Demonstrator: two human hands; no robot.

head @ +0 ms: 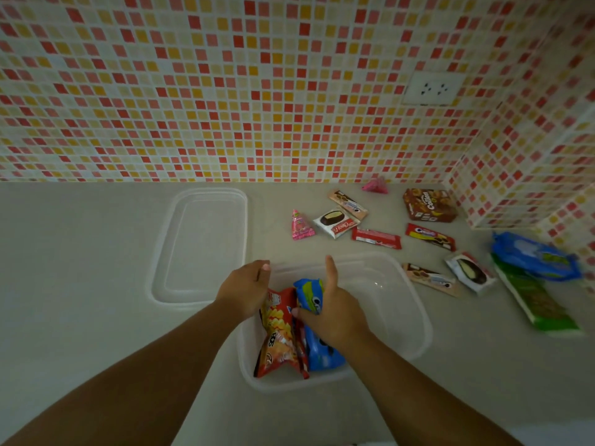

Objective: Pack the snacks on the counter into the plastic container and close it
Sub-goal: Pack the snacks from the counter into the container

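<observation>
A clear plastic container (399, 304) sits on the counter in front of me. Its left end holds a red-orange snack bag (278, 336) and a blue cookie pack (318, 349), both standing on edge. My left hand (246, 286) rests on the top of the red bag at the container's left rim. My right hand (333, 312) grips the upper part of the blue pack, thumb raised. The clear lid (199, 246) lies flat to the left, behind the container. Several small snack packs (376, 238) lie scattered behind and right of the container.
A brown biscuit box (429, 206) stands near the tiled corner. A blue pack (534, 257) and a long green pack (537, 300) lie at the far right. Two pink triangular packs (301, 225) sit near the back. A tiled wall with a socket (431, 88) rises behind.
</observation>
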